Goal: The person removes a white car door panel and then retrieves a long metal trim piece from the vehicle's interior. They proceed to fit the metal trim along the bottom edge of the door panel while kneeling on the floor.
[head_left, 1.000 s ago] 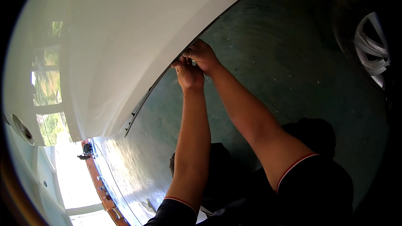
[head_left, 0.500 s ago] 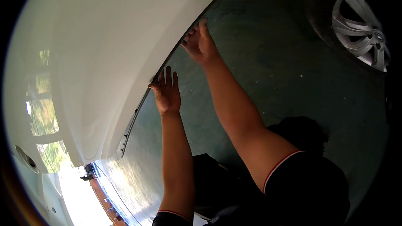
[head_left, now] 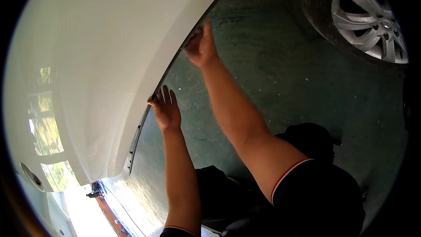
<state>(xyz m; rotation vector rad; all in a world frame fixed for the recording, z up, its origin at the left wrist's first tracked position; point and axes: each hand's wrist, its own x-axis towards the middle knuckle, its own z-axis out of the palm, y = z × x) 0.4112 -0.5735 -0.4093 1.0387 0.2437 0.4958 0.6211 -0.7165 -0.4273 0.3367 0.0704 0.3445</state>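
A large white car door panel (head_left: 101, 52) fills the left, its lower edge lined by a thin black trim strip (head_left: 175, 59). My left hand (head_left: 168, 115) is at the lower part of this edge, thumb against the strip and the other fingers stretched out and apart. Farther up the same edge, my right hand (head_left: 201, 46) meets the strip with its fingers bent toward it and its thumb pointing up. Motion blurs the right hand, and its fingertips are partly hidden, so its grip is unclear. Small dark clips (head_left: 131, 152) show along the strip's lower end.
A silver alloy wheel (head_left: 372, 24) with a dark tyre (head_left: 313, 6) stands at the upper right. Beneath my arms lies a dark green floor (head_left: 263, 70). A door handle (head_left: 31, 177) is at the lower left, near a bright opening (head_left: 83, 210).
The panel edge and wheel have shifted left in view, with more of the wheel showing. Both hands stay at the strip; the right one is now blurred by motion.
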